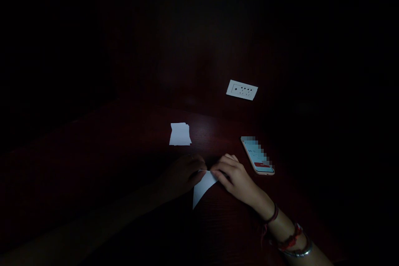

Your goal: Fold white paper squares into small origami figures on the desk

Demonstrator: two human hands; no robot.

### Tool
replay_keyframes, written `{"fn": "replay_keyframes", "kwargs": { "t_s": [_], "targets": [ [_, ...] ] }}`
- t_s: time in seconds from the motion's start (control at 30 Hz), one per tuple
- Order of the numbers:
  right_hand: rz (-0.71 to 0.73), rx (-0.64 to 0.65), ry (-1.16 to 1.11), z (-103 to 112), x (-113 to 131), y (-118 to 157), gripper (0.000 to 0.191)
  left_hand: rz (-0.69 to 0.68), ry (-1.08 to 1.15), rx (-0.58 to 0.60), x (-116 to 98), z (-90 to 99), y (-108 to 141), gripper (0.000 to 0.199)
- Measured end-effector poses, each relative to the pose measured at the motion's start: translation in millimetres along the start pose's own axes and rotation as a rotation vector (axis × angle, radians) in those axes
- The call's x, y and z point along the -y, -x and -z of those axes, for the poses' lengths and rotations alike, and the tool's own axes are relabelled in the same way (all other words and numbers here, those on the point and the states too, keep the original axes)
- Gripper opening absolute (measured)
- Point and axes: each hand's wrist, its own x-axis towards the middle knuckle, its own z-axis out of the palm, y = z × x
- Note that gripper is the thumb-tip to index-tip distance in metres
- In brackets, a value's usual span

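A white sheet of paper (203, 187), folded to a triangle-like shape, lies at the front of the dark red table with one point toward me. My left hand (187, 174), in deep shadow, pinches its upper left edge between thumb and fingers. On the upper right corner, my right hand (232, 175) presses with thumb and curled fingers. The fingertips of both hands nearly meet along the paper's top edge, and they cover part of it. Bracelets circle my right wrist.
A small stack of white paper squares (180, 134) lies beyond my hands. To the right rests a phone (258, 156) with its screen lit. A white socket plate (242, 90) is set in the dark panel behind the table (149, 133). The surroundings are very dark.
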Motion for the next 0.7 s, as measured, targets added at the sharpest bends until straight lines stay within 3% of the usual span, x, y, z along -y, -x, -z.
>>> {"fn": "replay_keyframes", "kwargs": {
  "t_s": [0.7],
  "targets": [
    [-0.021, 0.053, 0.071, -0.6, 1.9, -0.6, 0.014, 0.001, 0.077, 0.027, 3.2, 1.2, -1.8, 0.011]
  ]
}}
